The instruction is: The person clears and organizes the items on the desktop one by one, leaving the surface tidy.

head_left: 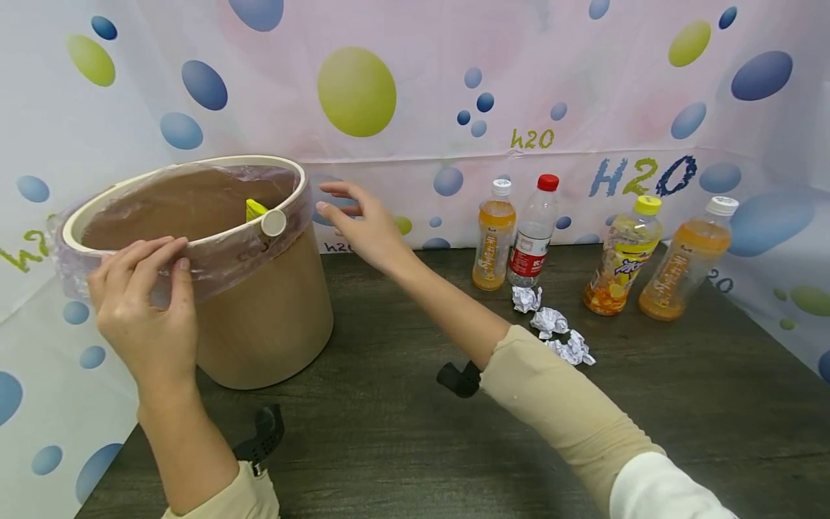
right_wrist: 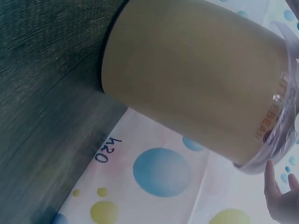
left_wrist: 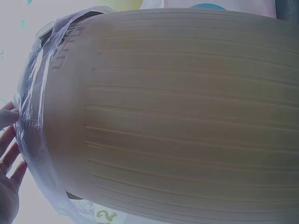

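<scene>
A tan trash bin [head_left: 266, 317] stands on the left, its pale rim lined with a clear plastic bag [head_left: 220, 263] folded down outside. At the near side of the rim, my left hand [head_left: 145, 295] touches the bag with its fingers, thumb lower on the outside. In the left wrist view those fingertips [left_wrist: 18, 170] meet the bag's edge. My right hand [head_left: 366, 223] hovers beside the bin's right side, fingers loosely extended and holding nothing. The right wrist view has this right hand [right_wrist: 282, 200] close under the bagged rim. A small yellow item [head_left: 255, 210] shows inside the bin.
On the right stand an orange drink bottle [head_left: 494, 238], a red-capped bottle [head_left: 534, 231], a yellow-capped bottle [head_left: 622, 259] and a white-capped bottle [head_left: 687, 259]. Crumpled white paper balls [head_left: 550, 322] lie before them on the dark table [head_left: 402, 432]. A printed curtain [head_left: 428, 86] hangs behind.
</scene>
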Available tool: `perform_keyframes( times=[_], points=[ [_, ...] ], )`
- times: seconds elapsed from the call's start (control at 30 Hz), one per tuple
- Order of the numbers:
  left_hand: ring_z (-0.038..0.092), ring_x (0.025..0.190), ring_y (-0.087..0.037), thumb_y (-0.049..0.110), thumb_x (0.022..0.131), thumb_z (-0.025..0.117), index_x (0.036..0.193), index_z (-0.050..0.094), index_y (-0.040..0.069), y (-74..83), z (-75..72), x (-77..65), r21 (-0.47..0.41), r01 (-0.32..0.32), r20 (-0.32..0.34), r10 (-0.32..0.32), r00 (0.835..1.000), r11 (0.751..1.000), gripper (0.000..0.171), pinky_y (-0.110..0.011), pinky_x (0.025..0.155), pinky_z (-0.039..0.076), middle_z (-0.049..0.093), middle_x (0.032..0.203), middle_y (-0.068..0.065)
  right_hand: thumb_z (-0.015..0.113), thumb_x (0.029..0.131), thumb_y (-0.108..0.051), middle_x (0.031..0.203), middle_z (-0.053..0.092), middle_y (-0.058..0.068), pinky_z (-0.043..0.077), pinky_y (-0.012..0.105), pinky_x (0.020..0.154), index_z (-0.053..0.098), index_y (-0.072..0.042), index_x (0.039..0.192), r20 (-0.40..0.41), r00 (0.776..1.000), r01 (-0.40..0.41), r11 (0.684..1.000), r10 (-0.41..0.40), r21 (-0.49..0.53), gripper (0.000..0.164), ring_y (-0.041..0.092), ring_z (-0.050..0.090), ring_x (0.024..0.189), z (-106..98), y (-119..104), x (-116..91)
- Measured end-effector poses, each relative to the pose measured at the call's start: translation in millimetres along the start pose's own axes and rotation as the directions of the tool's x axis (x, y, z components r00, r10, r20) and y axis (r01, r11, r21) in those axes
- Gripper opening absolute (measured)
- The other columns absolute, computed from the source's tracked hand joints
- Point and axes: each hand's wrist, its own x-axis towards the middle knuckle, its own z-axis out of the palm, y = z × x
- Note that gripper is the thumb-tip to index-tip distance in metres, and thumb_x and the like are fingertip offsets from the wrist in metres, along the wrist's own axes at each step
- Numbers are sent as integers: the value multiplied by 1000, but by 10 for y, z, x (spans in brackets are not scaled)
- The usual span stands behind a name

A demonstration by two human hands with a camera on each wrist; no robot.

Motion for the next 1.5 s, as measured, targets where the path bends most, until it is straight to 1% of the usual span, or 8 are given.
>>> perform_keyframes(
  times=[0.27, 0.5, 0.7, 0.8, 0.97, 1.17, 1.37, 1.5],
  points=[
    [53, 102, -25, 7, 84, 64, 91, 73, 0, -5, -13, 4, 3, -2, -4, 2, 1000, 1000, 13, -32, 101, 27, 67, 96, -11, 54, 93, -28, 124, 53, 2, 48, 27, 79, 54, -14, 125, -36, 999, -31, 999, 32, 17, 35, 15, 60, 96, -346, 92, -247],
    [53, 102, -24, 8, 84, 64, 91, 73, 1, 8, -22, 10, 3, -2, -8, 2, 1000, 1000, 13, -32, 100, 28, 67, 96, -11, 53, 94, -19, 126, 51, 9, 48, 30, 83, 54, -3, 124, -105, 993, -51, 998, 56, 47, 34, 22, 58, 102, -768, 293, -537],
    [53, 102, -23, 8, 84, 64, 92, 73, 1, -6, -21, 5, 3, 1, -13, -1, 1000, 1000, 13, -32, 100, 28, 67, 96, -11, 52, 94, -24, 128, 49, 11, 45, 37, 88, 50, 0, 126, -160, 981, -119, 992, 112, -35, 40, 27, 58, 101, -1216, 474, -897],
    [53, 102, -23, 8, 84, 64, 92, 73, 1, -10, -23, 8, 7, 4, -11, -4, 1000, 1000, 13, -32, 100, 28, 67, 96, -11, 51, 94, -28, 129, 47, 12, 45, 35, 88, 49, 0, 127, -191, 972, -155, 984, 136, -87, 43, 23, 58, 100, -1439, 550, -1094],
    [52, 102, -22, 7, 84, 64, 92, 73, 1, -1, -13, 13, 10, 7, -2, -7, 1000, 1000, 13, -31, 100, 27, 67, 96, -11, 50, 94, -29, 125, 49, 16, 47, 23, 82, 49, 2, 125, -254, 952, -214, 964, 169, -159, 44, 10, 58, 96, -1760, 706, -1421],
    [52, 103, -21, 7, 84, 64, 93, 73, 1, 11, -9, 24, 20, 4, 11, -4, 1000, 1000, 13, -30, 101, 27, 67, 97, -11, 50, 95, -29, 119, 53, 10, 47, 18, 78, 51, 3, 123, -293, 927, -288, 944, 233, -160, 43, 4, 55, 96, -2022, 931, -1763],
    [52, 103, -20, 7, 84, 65, 92, 73, 1, 12, -18, 26, 18, 10, 6, -10, 1000, 1000, 13, -30, 101, 27, 67, 97, -10, 50, 94, -31, 119, 53, 10, 47, 17, 78, 49, 4, 124, -274, 914, -348, 926, 301, -144, 46, 2, 54, 96, -2154, 1063, -1922],
    [52, 102, -21, 7, 84, 65, 92, 73, 1, 8, -15, 12, 16, 10, 4, -10, 1000, 1000, 13, -31, 101, 27, 67, 96, -11, 51, 94, -33, 120, 53, 11, 46, 20, 79, 48, 3, 127, -243, 903, -410, 880, 355, -238, 49, 0, 53, 94, -2236, 1116, -1974]
  ],
)
